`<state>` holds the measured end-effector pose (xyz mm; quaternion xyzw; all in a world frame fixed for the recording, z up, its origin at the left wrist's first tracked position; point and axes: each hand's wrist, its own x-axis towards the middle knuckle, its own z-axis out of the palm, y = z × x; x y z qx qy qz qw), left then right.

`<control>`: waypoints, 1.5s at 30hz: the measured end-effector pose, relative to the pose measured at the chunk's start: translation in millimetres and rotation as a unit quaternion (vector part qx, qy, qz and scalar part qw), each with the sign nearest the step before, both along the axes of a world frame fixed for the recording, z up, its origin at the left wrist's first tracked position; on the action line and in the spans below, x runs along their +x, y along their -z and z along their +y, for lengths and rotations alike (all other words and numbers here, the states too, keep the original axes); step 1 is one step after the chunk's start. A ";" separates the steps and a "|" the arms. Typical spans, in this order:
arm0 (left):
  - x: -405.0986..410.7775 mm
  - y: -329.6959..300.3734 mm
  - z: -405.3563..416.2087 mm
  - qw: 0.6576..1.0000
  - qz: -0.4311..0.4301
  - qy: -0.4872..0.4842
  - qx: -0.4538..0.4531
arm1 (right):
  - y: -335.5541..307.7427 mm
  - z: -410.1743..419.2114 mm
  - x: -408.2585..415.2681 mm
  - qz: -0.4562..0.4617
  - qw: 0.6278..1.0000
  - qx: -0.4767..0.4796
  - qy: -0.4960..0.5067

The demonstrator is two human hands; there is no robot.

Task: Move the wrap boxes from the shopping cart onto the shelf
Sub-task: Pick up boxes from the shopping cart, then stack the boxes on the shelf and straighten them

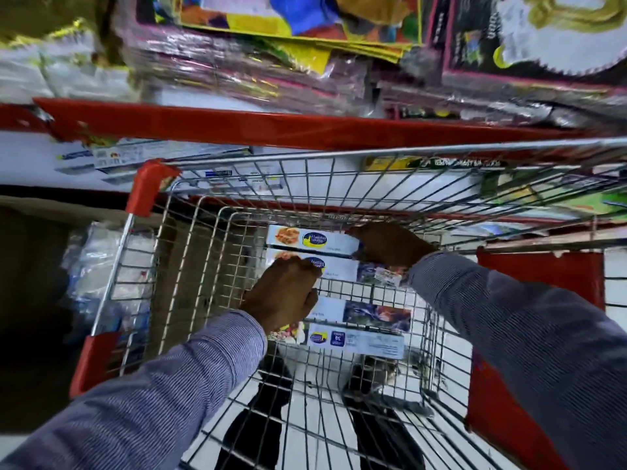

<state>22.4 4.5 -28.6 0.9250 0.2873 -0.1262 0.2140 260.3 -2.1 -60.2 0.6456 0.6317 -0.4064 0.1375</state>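
Observation:
Several long white wrap boxes lie side by side on the floor of the wire shopping cart point(217, 184). My right hand point(390, 244) curls over the right end of the farthest wrap box point(312, 239). My left hand point(285, 293) grips the left part of the second wrap box point(339, 268). Two more wrap boxes point(366, 340) lie nearer to me. Behind the cart runs the shelf point(237, 130) with a red front edge; similar white boxes point(142, 161) lie on the level under it.
Plastic-wrapped colourful packs point(278, 52) are stacked on the upper shelf level. A clear plastic bundle point(101, 266) sits left of the cart on a low shelf. Red corner guards point(149, 188) cap the cart. A person's dark shoes point(268, 401) show through the cart's wire floor.

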 end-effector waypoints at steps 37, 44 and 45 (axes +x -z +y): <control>-6.5 -423.8 16.4 0.970 -0.109 0.016 0.216 | -518.6 -7.9 -25.9 -0.082 0.884 0.450 -0.092; 2.9 -545.2 45.2 0.953 -0.163 -0.033 0.254 | -633.5 0.3 -15.6 -0.118 0.843 0.517 -0.086; 3.8 -553.2 49.9 0.952 -0.169 -0.039 0.252 | -640.8 3.1 -12.4 -0.127 0.840 0.521 -0.085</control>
